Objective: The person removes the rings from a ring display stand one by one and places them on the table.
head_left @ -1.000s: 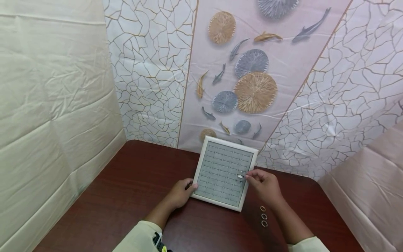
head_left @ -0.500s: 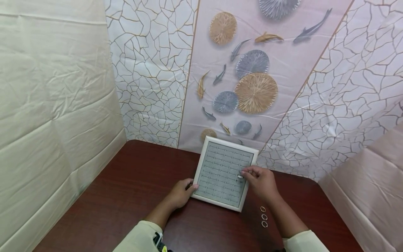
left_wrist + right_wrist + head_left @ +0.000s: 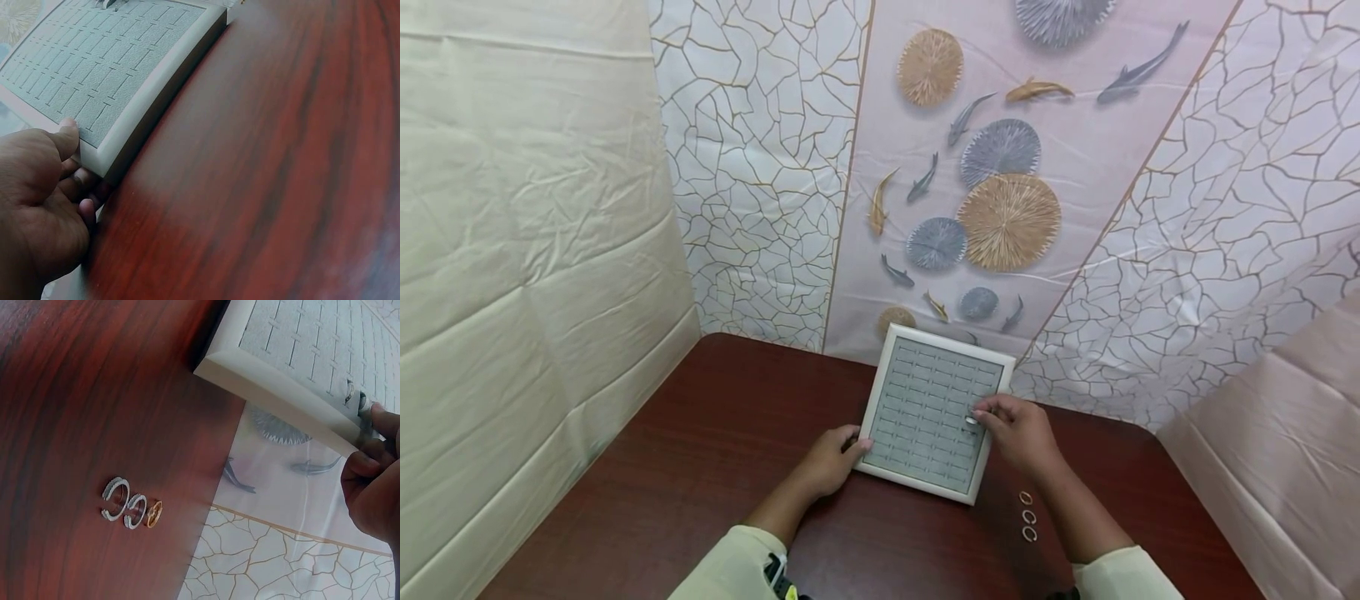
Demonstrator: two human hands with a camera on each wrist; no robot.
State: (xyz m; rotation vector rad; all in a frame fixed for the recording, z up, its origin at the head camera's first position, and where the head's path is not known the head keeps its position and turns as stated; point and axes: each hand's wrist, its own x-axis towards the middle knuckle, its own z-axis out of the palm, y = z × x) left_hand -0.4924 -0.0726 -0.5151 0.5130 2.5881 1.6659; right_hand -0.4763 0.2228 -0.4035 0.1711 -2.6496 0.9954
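My left hand [image 3: 833,460] grips the lower left side of a white-framed ring display tray [image 3: 891,477], thumb on the front and fingers behind the edge. The tray's grey slotted pad [image 3: 87,75] faces me, tilted. At the pad's right side my right hand [image 3: 1024,429] pinches a ring [image 3: 365,403], mostly covered by the fingertips and right at a slot. Just beside it another silver ring [image 3: 349,392] stands in the pad. On the tabletop below the right forearm lie a gold ring [image 3: 154,514] and two silver open rings, a smaller one [image 3: 136,511] and a larger one [image 3: 116,499].
The dark red wooden table [image 3: 700,467] carries the tray and the loose rings. Behind it hangs a patterned cloth [image 3: 760,208] with fish and round motifs. Plain pale cloth walls [image 3: 535,250] stand at both sides.
Over the first half second my right hand moved slightly left, its fingertips coming further over the pad by the rings. Since then it has hardly moved. Left hand and tray stay put.
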